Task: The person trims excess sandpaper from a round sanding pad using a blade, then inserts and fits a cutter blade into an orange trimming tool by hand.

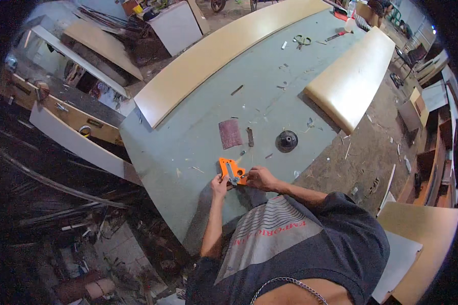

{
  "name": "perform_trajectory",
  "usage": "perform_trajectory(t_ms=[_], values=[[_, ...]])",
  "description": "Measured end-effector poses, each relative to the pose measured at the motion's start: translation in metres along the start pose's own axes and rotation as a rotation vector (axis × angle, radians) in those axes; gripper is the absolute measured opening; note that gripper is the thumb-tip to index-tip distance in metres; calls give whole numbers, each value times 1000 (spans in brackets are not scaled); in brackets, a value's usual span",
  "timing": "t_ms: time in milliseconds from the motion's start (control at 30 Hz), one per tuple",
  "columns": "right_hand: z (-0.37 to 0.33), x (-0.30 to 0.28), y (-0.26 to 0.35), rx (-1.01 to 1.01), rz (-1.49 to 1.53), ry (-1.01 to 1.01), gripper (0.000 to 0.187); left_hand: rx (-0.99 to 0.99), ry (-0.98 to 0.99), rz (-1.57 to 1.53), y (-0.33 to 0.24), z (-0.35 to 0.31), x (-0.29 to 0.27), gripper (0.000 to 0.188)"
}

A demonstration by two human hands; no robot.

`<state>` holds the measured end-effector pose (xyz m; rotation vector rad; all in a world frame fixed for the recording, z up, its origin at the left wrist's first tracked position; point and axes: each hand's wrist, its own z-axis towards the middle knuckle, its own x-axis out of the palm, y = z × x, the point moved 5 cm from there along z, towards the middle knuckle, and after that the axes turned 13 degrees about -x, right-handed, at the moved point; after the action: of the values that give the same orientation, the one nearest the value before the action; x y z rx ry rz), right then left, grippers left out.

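Observation:
Close to my body, at the near side of the grey-green table [198,137], I hold a flat orange tool [224,163] with a metal strip down its middle and a round hole. My left hand [219,186] is closed around its lower left edge. On its right side, my right hand [261,178] has its fingers pinched at the edge near the hole; what exactly they grip is partly hidden. Just beyond the tool lie a dark red sandpaper sheet [230,133] and a narrow dark strip [250,136]. A black cone-shaped piece [287,141] stands farther right.
A long pale board [213,53] runs along the table's far left edge. Another thick pale panel [353,76] lies on the right. Scissors [303,40] and a red-handled tool [338,35] rest at the far end, where a person [374,12] is partly visible.

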<state>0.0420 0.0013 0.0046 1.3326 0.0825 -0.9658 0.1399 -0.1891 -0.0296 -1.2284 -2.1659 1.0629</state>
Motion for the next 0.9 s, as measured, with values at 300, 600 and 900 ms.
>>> perform_trajectory(t_ms=[300,600,900], values=[[-9,-15,13,171,411,-113,27,33,203,-59,1,-16,0,24],[-9,-38,60,356,666,-38,24,-72,223,-67,-32,-54,6,36],[-12,-46,78,400,736,-17,23,6,97,51,-63,-69,16,32]])
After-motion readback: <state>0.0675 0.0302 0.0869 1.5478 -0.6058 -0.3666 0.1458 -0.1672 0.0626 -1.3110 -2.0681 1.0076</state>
